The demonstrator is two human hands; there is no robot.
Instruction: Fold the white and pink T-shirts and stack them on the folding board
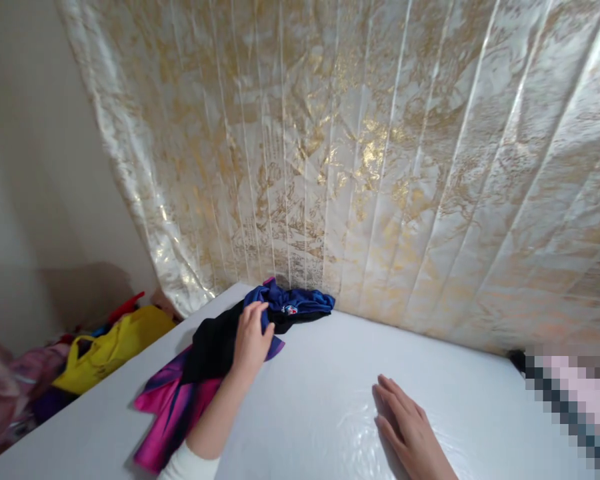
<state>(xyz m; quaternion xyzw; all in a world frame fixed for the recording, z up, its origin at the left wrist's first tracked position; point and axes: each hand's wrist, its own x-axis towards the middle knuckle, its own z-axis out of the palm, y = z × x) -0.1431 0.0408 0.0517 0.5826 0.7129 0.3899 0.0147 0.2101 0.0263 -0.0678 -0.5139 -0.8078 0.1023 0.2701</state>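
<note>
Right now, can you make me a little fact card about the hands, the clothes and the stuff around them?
Left hand: on the bunched clothes; grip unclear
Right hand: open, palm down, away from the clothes
Clothes: dark blue cloth, black cloth, pink-and-purple cloth
Surface: white table
Beyond the table's left edge: yellow cloth item
Behind: shiny gold-patterned sheet

Blk, navy & pink-purp clothes (213, 347)
</note>
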